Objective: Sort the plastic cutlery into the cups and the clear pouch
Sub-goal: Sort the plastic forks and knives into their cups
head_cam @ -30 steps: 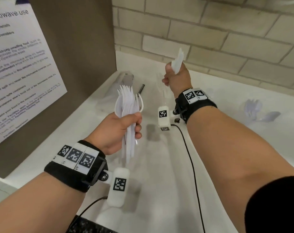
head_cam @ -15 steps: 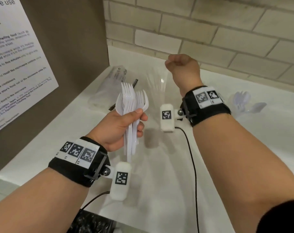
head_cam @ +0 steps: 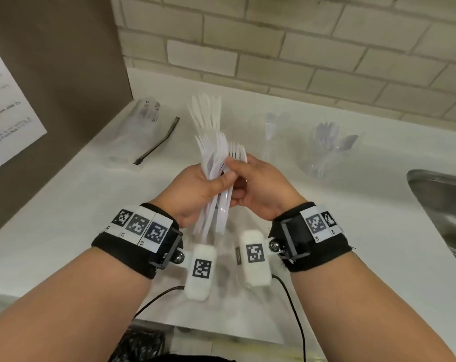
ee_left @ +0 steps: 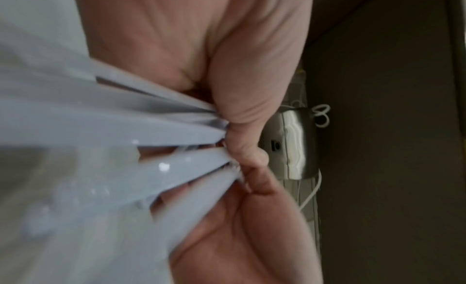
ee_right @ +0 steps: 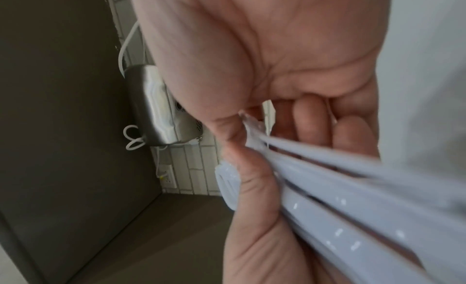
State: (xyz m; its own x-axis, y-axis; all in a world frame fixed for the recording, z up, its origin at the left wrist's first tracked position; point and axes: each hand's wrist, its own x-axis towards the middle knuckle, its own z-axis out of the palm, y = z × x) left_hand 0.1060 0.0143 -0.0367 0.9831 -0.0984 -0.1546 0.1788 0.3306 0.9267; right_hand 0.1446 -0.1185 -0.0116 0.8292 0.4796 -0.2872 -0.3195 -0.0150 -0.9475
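The left hand (head_cam: 195, 189) grips a bundle of white plastic cutlery (head_cam: 216, 152), and the right hand (head_cam: 260, 186) pinches one piece there. Three clear cups (head_cam: 323, 150) stand far on the counter (head_cam: 65, 205), one clear pouch (head_cam: 140, 126) far left.

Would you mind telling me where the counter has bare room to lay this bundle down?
The counter is bare left of the left hand, in front of the pouch. It is also bare between the right hand and the sink. The back is crowded: knives cup, forks cup, spoons cup.
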